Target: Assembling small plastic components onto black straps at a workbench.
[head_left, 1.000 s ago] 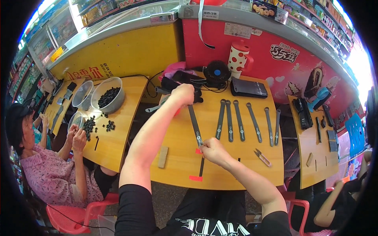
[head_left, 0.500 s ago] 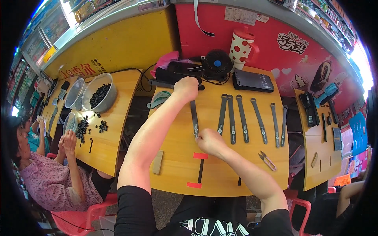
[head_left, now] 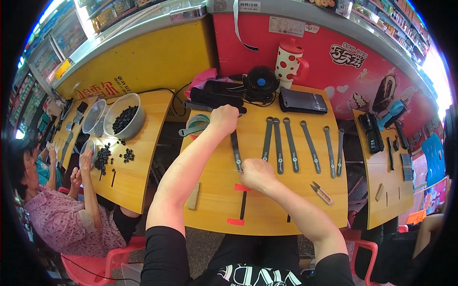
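A dark grey strap [head_left: 236, 148] lies lengthwise on the table between my hands. My left hand [head_left: 224, 119] is closed over its far end, which the fingers hide. At the near end, beside a round pale mark, my right hand [head_left: 256, 173] is closed with its back up. Thin, shiny tips [head_left: 237, 170] poke out by its fingers; what they belong to is hidden. Several similar straps, such as one with a ring-shaped far end [head_left: 290, 145], lie side by side to the right. Small thread snips [head_left: 322, 193] rest near the right forearm.
Red tape [head_left: 235, 222] and a black strip [head_left: 243, 205] mark the near table. A roll of tape [head_left: 198, 123], a black fan [head_left: 261, 83], a black box [head_left: 303, 100] and a spotted tumbler [head_left: 288, 62] stand farther back. At left, a person sits by a tub [head_left: 136, 125] of black pieces.
My right hand has turned slightly, showing more of its back, and stays at the strap's near end. My left hand keeps its place. The view has shifted a little.
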{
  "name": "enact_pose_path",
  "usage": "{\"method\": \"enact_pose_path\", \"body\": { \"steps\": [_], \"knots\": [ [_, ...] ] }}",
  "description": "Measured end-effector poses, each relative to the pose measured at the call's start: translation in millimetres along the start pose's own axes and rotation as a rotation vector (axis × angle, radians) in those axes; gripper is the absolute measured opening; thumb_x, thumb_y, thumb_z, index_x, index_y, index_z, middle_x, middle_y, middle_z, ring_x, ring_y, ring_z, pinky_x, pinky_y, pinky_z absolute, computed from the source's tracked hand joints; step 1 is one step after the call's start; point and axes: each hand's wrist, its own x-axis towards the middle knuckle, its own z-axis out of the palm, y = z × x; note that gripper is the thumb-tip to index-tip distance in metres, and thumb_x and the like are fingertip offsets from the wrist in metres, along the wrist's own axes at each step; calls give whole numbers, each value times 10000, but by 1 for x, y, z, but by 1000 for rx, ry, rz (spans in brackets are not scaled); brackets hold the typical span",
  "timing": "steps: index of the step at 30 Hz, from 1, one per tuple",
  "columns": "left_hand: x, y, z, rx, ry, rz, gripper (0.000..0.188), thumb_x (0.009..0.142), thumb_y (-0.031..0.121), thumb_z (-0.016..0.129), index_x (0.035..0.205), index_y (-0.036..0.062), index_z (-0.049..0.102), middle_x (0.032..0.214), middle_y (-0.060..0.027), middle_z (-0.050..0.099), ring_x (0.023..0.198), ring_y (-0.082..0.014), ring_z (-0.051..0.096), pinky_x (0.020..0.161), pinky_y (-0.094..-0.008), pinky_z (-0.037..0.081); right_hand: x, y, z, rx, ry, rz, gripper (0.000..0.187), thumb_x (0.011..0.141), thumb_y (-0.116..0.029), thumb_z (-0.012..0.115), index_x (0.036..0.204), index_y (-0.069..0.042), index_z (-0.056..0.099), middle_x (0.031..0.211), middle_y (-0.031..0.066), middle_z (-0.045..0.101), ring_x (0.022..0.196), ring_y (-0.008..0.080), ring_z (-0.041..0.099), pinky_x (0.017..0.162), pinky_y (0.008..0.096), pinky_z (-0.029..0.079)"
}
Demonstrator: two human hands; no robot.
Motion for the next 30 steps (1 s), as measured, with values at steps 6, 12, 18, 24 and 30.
{"method": "enact_pose_path", "body": {
  "steps": [6, 12, 18, 24, 30],
  "knots": [
    [-2, -6, 4, -44, 14, -23, 241, 700, 213, 766, 858, 41, 706, 859, -178, 685, 864, -356, 669, 739, -436, 545, -10, 2, 8, -128, 226, -134, 151, 726, -18, 546, 847, 1, 635, 747, 207, 661, 765, 363, 671, 628, 443, 532],
    [-7, -3, -30, -27, 85, -10, 264, 714, 248, 767, 849, 32, 699, 860, -186, 680, 870, -360, 664, 747, -440, 539, -10, 8, 15, -129, 259, -191, 143, 768, -34, 530, 867, -3, 628, 752, 199, 662, 755, 358, 667, 634, 448, 523],
    [-74, 4, -165, -302, 102, 24, 287, 781, 247, 725, 886, -16, 681, 775, -159, 676, 649, -261, 656, 606, -356, 523, -38, 15, 1, 203, 527, -220, 154, 841, -144, 600, 942, -35, 640, 675, 149, 638, 655, 294, 645, 581, 426, 489],
    [-268, 45, -139, -1554, -546, -32, 484, 954, 419, 539, 1190, 2, 604, 847, -84, 649, 511, -82, 559, 390, -193, 365, -152, -15, -13, 794, 261, -216, 299, 861, -168, 675, 1104, -27, 574, 649, 17, 508, 627, 77, 501, 595, 244, 421],
    [-384, 96, -36, -2350, -506, -165, 710, 980, 562, 270, 1333, -21, 469, 929, -89, 545, 575, -136, 569, 375, -213, 385, -237, -38, 38, 1038, 48, -165, 206, 953, -81, 533, 1149, -20, 548, 784, -11, 508, 682, 48, 468, 600, 196, 400]
  ]
}}
